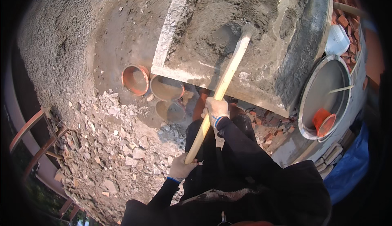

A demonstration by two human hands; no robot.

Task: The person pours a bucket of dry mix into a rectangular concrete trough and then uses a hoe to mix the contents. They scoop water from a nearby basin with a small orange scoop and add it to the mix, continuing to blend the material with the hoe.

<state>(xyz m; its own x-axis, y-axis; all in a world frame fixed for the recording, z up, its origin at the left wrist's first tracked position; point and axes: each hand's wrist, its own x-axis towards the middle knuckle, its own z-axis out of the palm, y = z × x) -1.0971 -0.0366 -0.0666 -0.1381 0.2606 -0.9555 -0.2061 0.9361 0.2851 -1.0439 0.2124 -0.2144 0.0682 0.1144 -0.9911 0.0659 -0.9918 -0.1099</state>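
Both gloved hands grip the pale wooden handle of a long tool. My left hand holds it close to the butt end, beside my left thigh. Farther up, my right hand is wrapped around the shaft in front of my knees. From there the handle slants up and to the right into a mixing trough. Its head is coated and mostly sunk in wet grey mortar, so the kind of tool cannot be told. The trough's near wall lies just beyond my feet.
Orange buckets stand left of the trough's corner. Broken rubble and a gravel heap spread leftward. At right are a round tub of greyish water with a small orange bucket, a white container, bricks and a blue tarpaulin.
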